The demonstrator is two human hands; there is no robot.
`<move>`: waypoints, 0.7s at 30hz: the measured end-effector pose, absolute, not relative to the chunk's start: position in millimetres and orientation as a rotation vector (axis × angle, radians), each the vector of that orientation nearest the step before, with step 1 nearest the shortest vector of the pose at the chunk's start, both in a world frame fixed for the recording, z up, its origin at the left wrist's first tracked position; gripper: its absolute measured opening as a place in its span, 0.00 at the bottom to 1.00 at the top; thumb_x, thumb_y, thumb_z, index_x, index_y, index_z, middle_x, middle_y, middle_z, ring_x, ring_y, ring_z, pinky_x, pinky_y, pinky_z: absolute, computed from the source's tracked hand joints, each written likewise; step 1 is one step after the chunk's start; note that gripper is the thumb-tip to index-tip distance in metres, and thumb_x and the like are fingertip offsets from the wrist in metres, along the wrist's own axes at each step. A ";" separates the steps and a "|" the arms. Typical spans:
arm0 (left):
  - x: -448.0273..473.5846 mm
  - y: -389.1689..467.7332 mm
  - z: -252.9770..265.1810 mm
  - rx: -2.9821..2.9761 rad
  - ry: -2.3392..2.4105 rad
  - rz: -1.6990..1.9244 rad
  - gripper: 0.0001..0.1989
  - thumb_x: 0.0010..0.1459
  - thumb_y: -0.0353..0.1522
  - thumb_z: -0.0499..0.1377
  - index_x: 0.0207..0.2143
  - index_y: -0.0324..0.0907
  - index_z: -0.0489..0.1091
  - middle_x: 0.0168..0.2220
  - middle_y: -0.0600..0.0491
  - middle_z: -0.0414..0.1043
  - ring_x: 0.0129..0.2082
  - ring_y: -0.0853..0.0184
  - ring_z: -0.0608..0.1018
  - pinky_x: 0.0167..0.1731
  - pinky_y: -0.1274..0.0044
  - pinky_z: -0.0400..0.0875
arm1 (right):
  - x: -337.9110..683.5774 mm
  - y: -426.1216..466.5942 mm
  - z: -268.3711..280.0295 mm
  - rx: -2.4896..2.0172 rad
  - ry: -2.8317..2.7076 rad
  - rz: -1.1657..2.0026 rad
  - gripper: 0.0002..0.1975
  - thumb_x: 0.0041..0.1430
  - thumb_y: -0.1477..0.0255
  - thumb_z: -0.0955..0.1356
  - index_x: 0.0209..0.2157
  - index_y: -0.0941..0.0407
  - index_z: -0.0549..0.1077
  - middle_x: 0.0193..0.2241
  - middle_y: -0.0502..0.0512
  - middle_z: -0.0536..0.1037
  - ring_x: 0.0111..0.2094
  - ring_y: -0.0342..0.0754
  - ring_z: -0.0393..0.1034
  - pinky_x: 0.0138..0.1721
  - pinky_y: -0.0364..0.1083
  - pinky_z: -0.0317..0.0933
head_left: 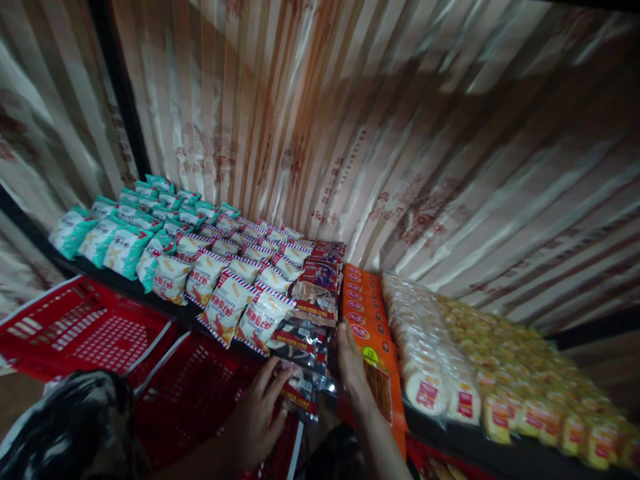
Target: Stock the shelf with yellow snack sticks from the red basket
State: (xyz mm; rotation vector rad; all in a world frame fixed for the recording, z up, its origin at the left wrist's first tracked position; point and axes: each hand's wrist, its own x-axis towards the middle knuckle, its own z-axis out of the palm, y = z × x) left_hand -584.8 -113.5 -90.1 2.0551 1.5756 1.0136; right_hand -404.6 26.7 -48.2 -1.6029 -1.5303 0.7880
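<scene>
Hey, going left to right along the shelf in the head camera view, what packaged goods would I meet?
Teal-and-white plastic snack bags, white snack bags with striped edges, dark red-and-black flat packets, orange flat packaging, round white items in clear wrapping, small yellow packs with red labels.

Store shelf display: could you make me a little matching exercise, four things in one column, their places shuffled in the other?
Things
1. Teal-and-white plastic snack bags
2. Flat, overlapping orange packets
3. Round white packs in clear plastic
4. Red plastic baskets with holes

Places
A. Immediately left of the small yellow packs
B. Lower left of the picture, in front of the dark shelf
C. Right beside the person's right hand
D. Leftmost group on the shelf

Pairs: 1-D, 2-C, 3-A, 4-B
</scene>
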 end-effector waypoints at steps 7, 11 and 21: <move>-583.9 -115.1 -101.7 2.101 1.669 1.019 0.29 0.59 0.28 0.51 0.62 0.46 0.49 0.64 0.45 0.47 0.62 0.59 0.57 0.56 0.68 0.61 | -409.1 -0.1 -22.0 -1.698 -1.447 0.815 0.39 0.56 0.48 0.56 0.60 0.59 0.57 0.61 0.59 0.57 0.62 0.53 0.48 0.62 0.54 0.42; -584.4 -117.9 -102.0 2.037 1.673 0.991 0.35 0.56 0.24 0.53 0.63 0.47 0.46 0.65 0.47 0.45 0.62 0.60 0.57 0.56 0.67 0.61 | -411.7 -4.7 -22.8 -1.670 -1.488 0.707 0.38 0.56 0.48 0.55 0.59 0.59 0.59 0.61 0.60 0.58 0.62 0.52 0.49 0.62 0.53 0.41; -591.8 -132.5 -80.0 2.232 1.662 1.181 0.27 0.58 0.27 0.51 0.60 0.42 0.52 0.64 0.45 0.47 0.62 0.59 0.56 0.56 0.66 0.62 | -419.3 -23.6 -22.9 -1.562 -1.559 0.517 0.35 0.57 0.51 0.55 0.57 0.61 0.61 0.61 0.62 0.57 0.62 0.51 0.48 0.62 0.54 0.42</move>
